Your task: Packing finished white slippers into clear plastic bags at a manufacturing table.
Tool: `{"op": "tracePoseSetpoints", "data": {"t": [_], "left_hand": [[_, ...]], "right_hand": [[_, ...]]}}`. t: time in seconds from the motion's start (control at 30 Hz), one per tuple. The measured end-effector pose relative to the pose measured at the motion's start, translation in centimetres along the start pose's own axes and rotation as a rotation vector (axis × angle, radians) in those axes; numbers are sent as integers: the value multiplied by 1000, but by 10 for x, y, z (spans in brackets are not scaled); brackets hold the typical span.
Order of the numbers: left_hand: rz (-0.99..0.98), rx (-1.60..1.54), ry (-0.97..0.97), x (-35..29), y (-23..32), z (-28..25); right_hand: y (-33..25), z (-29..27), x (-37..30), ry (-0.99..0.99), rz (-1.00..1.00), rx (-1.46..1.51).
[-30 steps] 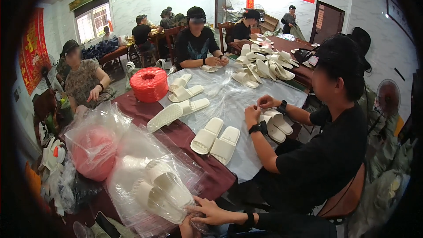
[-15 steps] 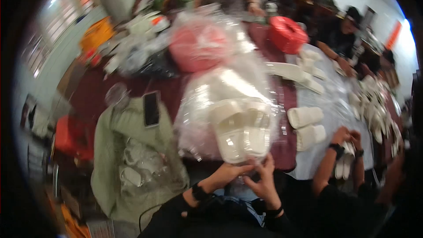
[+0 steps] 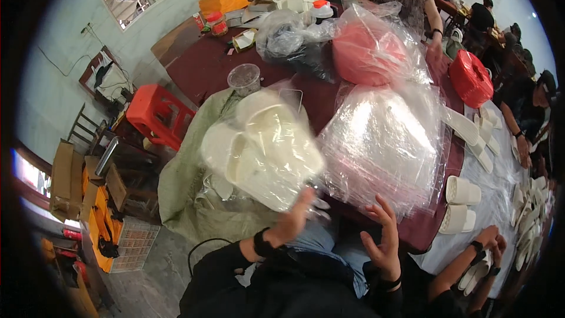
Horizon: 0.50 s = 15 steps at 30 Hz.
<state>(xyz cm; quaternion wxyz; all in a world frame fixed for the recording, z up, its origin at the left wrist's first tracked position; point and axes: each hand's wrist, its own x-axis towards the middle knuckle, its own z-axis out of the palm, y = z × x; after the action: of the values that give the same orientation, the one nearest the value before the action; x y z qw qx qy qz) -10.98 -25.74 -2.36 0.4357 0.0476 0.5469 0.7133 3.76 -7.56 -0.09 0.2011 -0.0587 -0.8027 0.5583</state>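
A pair of cream slippers [image 3: 273,141] in a clear plastic bag is tilted over the open green woven sack [image 3: 182,188], blurred by motion. My left hand [image 3: 288,221] is at the lower end of this bag. Its fingers are smeared, and whether they grip the plastic is unclear. My right hand [image 3: 382,240] is raised near the table edge, fingers spread, holding nothing. Beside it lies a stack of clear plastic bags [image 3: 385,141]. Inside the sack, other bagged slippers [image 3: 216,187] show in part.
On the dark red table [image 3: 194,70] are a round clear tub [image 3: 243,78], a pink bundle in plastic [image 3: 368,53] and a red roll of plastic twine [image 3: 471,79]. Loose slippers [image 3: 462,190] lie to the right, near a co-worker's hands [image 3: 491,244]. A red stool [image 3: 159,115] stands left.
The bagged slippers have moved left from above the bag stack to over the sack. My right hand has come away from them and opened. The view has shifted left.
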Motion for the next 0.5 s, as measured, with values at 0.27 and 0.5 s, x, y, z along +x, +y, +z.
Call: {"op": "tracePoseSetpoints", "data": {"t": [0.27, 0.5], "left_hand": [[140, -61, 464, 45, -4, -120], [202, -230, 293, 70, -8, -187]], "right_hand": [[16, -9, -8, 170, 70, -36], [18, -15, -15, 213, 55, -71]]}}
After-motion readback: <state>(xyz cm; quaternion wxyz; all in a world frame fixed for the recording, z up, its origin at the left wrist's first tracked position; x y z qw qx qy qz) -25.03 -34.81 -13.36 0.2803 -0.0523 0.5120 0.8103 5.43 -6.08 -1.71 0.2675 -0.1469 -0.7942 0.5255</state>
